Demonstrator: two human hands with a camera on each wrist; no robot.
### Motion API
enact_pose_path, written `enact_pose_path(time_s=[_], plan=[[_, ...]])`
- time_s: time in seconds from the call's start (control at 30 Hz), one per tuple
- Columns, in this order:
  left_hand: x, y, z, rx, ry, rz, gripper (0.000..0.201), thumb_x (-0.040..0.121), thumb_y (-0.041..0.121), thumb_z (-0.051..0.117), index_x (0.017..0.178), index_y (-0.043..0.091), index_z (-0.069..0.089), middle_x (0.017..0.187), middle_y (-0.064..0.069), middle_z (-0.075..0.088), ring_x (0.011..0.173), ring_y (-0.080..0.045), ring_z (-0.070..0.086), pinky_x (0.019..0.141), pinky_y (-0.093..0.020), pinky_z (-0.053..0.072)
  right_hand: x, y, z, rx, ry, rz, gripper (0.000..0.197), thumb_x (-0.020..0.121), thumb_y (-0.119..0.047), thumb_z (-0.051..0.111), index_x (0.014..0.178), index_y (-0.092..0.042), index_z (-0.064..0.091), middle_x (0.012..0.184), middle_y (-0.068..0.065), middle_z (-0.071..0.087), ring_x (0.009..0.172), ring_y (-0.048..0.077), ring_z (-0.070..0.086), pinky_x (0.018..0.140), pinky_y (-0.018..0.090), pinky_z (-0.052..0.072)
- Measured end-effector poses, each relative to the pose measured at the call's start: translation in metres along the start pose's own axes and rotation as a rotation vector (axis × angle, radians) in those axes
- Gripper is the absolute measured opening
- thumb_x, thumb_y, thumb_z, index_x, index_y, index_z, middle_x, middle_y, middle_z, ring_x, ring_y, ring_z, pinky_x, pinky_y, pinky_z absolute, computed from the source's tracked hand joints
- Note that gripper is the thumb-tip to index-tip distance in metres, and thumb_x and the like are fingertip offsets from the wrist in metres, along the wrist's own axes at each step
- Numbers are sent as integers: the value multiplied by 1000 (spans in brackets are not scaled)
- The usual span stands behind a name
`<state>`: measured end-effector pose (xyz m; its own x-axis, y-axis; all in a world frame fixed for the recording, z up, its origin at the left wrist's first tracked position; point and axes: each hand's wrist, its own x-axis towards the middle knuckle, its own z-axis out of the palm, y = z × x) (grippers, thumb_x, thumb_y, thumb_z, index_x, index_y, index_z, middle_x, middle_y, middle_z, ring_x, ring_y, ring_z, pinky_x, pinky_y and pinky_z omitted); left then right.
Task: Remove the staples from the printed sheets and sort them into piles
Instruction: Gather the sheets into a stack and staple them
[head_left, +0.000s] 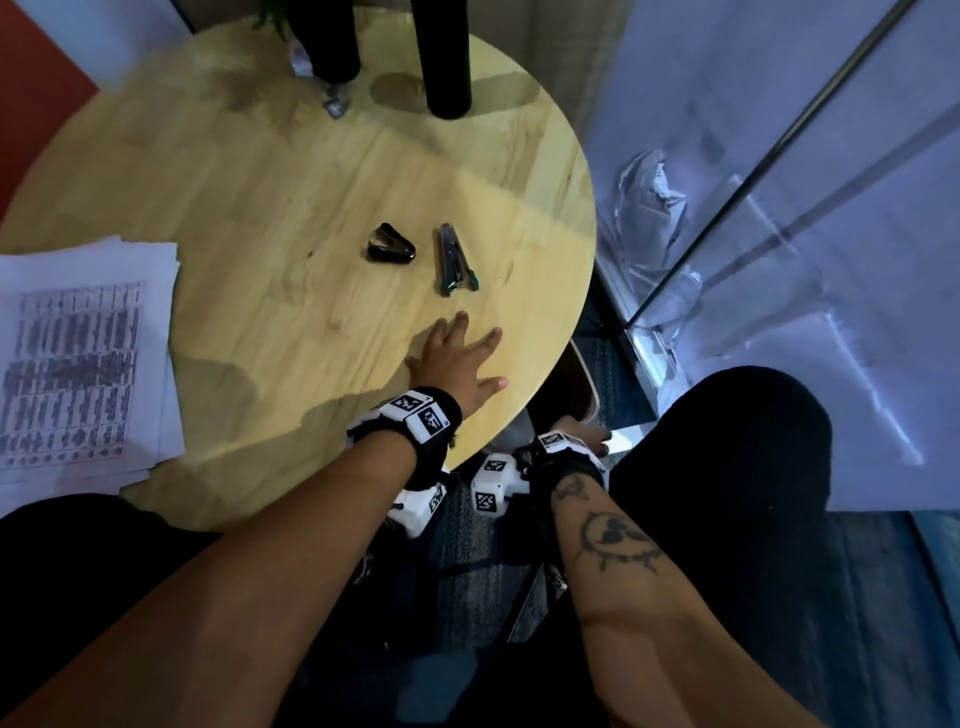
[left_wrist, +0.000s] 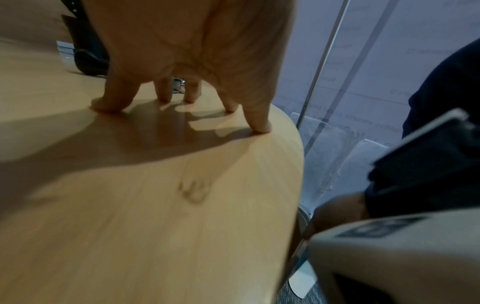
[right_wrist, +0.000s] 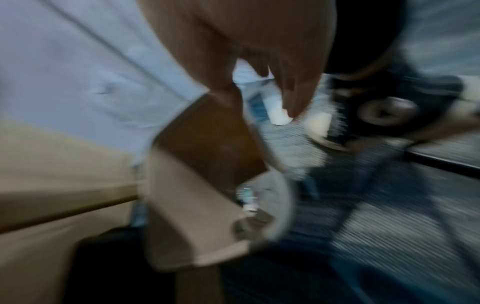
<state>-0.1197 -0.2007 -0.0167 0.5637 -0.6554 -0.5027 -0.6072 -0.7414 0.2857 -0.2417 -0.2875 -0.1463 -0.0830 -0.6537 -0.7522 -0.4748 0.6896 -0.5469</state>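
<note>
Your round wooden table (head_left: 270, 171) fills most of the head view, and the stack of printed sheets (head_left: 83, 364) lies on its left edge, printed side up, well apart from both of your hands. Your left hand (head_left: 457, 358) is spread on the tabletop near the right rim, fingers (left_wrist: 111, 96) splayed and straight, tips pressing the wood, holding nothing. Your right hand (head_left: 582, 434) is below the table edge, beside your knee; the wrist view is too blurred for me to tell whether it is holding anything. Beyond your left hand lie the stapler (head_left: 454, 260) and, just left of it, the black staple remover (head_left: 390, 244), neither one touched.
</note>
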Motion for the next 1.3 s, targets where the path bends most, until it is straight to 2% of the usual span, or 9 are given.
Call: enact_pose_path(time_s=[0.13,0.33,0.43,0.57,0.73,0.9,1.1,1.2,1.3], plan=[[-5,-23,-28,-481,103,13,45,95,33,53,135,12,51,145,-11,42,133,-24,41,97,-17,29,-77,-91,-21,52,329,-576,54,90,-2,47,141,0,30,150,20,21,134,33,28,105,30,22],[-52,-134,-75,-1049,440,-207,34,92,21,58,120,1,60,94,-7,65,83,-18,61,89,-31,49,-165,-113,25,-4,-48,-1040,56,86,-5,54,138,-1,33,144,18,26,127,35,39,104,39,36],[-92,-202,-86,-1090,559,-351,43,92,27,59,127,3,54,105,-15,64,90,-25,62,80,-26,46,-208,-89,77,80,-284,-762,52,88,-9,56,134,-4,32,138,18,31,117,36,45,98,44,43],[-144,-296,-79,-879,634,-645,48,92,32,59,130,4,53,132,-16,56,123,-28,52,100,-31,39,-264,-44,132,-100,-539,-425,52,89,-15,56,131,-8,29,138,22,33,98,37,50,87,57,47],[-190,-379,-67,-858,628,-972,104,71,71,61,149,13,22,156,-12,22,142,-30,27,114,-40,27,-309,-6,180,-503,-680,-319,65,87,-16,59,138,1,23,127,22,42,118,40,46,93,45,44],[-186,-411,-65,-956,672,-977,118,61,69,68,150,10,17,158,-9,17,144,-26,21,118,-41,19,-322,-7,211,-699,-647,-416,65,88,-17,61,137,3,24,137,22,38,119,35,46,88,40,41],[-169,-450,-67,-1017,508,-971,150,23,80,77,149,34,9,158,3,13,140,-32,25,103,-53,40,-321,-15,242,-899,-745,-421,78,85,-39,64,141,0,27,143,16,36,125,32,43,98,37,41],[-166,-465,-62,-1004,440,-946,151,26,77,80,149,31,7,158,2,13,140,-30,24,103,-52,39,-327,-19,251,-865,-795,-426,75,84,-38,66,139,0,31,126,15,49,90,24,54,65,29,41],[-159,-473,-59,-1002,427,-958,151,24,82,75,150,29,12,157,-1,18,140,-27,27,109,-49,34,-335,-20,260,-833,-817,-342,76,75,-40,74,134,-11,35,99,14,52,78,26,50,68,31,43]])
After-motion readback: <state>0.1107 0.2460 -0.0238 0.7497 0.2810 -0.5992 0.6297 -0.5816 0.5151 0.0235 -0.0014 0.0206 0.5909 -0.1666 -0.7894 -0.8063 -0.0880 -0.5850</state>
